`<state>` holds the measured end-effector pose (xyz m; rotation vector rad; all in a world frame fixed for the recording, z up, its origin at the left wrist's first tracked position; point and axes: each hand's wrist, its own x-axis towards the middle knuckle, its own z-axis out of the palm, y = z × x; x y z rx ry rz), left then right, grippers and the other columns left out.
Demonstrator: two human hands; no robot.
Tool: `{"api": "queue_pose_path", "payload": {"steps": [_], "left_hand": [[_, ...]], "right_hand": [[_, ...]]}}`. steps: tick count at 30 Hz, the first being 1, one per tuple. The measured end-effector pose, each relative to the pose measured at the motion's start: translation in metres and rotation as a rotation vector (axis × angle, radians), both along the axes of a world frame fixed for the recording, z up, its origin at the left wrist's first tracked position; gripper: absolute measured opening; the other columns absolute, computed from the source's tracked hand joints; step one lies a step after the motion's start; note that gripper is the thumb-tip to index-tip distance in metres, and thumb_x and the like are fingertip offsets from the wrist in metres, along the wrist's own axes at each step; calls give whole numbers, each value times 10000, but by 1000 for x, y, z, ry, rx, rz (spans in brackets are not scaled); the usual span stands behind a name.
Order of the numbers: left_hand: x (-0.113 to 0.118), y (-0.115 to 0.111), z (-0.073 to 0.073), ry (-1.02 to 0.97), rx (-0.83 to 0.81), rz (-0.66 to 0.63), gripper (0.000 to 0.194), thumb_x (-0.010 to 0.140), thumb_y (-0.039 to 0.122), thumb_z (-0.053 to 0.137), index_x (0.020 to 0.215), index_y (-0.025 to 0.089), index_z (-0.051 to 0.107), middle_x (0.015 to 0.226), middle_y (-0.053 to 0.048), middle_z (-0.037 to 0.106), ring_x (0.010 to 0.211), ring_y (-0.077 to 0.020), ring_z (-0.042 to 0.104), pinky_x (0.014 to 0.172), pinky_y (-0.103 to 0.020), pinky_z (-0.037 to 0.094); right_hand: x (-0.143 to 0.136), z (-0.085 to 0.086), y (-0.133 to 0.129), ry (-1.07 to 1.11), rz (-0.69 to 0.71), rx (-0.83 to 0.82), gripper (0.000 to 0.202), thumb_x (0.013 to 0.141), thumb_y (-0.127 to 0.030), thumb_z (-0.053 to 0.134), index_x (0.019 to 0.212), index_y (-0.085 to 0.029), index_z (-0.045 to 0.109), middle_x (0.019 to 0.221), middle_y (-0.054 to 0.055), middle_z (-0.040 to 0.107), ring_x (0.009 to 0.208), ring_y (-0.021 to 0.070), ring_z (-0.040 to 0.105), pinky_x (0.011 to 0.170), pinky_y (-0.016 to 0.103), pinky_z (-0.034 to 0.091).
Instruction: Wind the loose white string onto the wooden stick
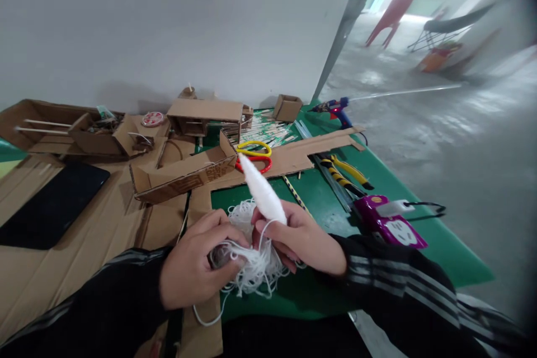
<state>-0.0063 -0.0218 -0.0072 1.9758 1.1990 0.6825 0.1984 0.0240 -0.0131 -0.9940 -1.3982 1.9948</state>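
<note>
My right hand (304, 235) grips the lower end of a white cone wound with string (262, 190), its tip pointing up and away from me. One strand runs from the cone's base under my right thumb. My left hand (205, 257) is closed on part of a loose tangle of white string (260, 271), fingers pinching strands at its left side. The tangle hangs between both hands over the green table, and a loose end trails down onto a cardboard strip. Some fingertips are hidden by the string.
Red-and-yellow-handled scissors (254, 156), an open cardboard box (184, 176) and scattered thin sticks (268, 128) lie ahead. Rightward are pliers (348, 170), a purple power strip (388, 224) and a glue gun (333, 109). A black tablet (54, 201) rests on cardboard at left.
</note>
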Motion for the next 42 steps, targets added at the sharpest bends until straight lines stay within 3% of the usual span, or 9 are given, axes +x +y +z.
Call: {"api": "queue_pose_path", "payload": {"steps": [3,5,11,18,24,32,35,38,42], "left_hand": [[-1,0,-1,-71,89,30,158,739,102,602,849,207,561,972,-33,535,937,-195,522,844,-313,391],[-2,0,-4,-145,48,41,170,754,104,592,827,208,480,996,-34,571,943,-189,535,840,-308,399],[2,-2,-13,-329,-267,153,217,840,258,596,780,215,391,836,13,558,717,-127,500,642,-236,417],[8,0,-16,-532,-560,157,216,857,378,603,900,173,550,743,22,555,654,-102,469,590,-203,402],[7,0,-14,-648,-634,143,172,868,328,595,910,161,594,796,-5,585,701,-112,493,649,-219,417],[3,2,-27,-1015,-724,150,169,768,145,633,806,191,475,813,10,577,665,-106,517,601,-212,418],[3,2,-25,-1031,-735,163,144,775,127,586,814,195,466,757,19,574,627,-106,536,584,-210,420],[3,0,-18,-964,-710,60,198,795,234,598,956,204,486,856,-11,585,745,-154,571,663,-257,449],[5,-4,-13,-703,-616,67,315,815,305,651,1056,212,471,975,-27,557,863,-166,525,754,-273,438]], "right_hand": [[-3,-6,-2,-54,64,-34,101,834,-246,567,882,-167,527,669,-27,667,277,16,382,237,121,340],[-4,-8,-4,-43,105,-59,152,837,-271,578,931,-163,526,691,-18,672,288,14,384,241,116,341],[-7,-7,-5,29,161,-108,260,802,-305,639,981,-149,534,705,-24,635,291,1,388,246,112,360],[-7,-5,-6,-52,171,-55,315,739,-237,689,999,-151,533,594,-93,500,294,-3,356,226,97,312],[-7,-8,-5,-87,172,-54,214,772,-269,644,910,-146,535,569,-84,504,286,5,366,227,106,305],[-7,-10,-5,-57,162,-81,165,774,-241,633,881,-154,543,534,-103,491,271,11,380,235,109,337],[-8,-9,-5,-17,160,-122,190,764,-230,636,903,-152,533,625,-74,569,278,5,399,238,112,360],[-9,-7,-5,-18,161,-138,238,764,-232,637,954,-143,524,747,-18,643,296,1,419,237,110,363],[-9,-6,-5,-36,165,-120,269,756,-226,664,969,-150,519,630,-74,552,305,9,421,248,105,378]]}}
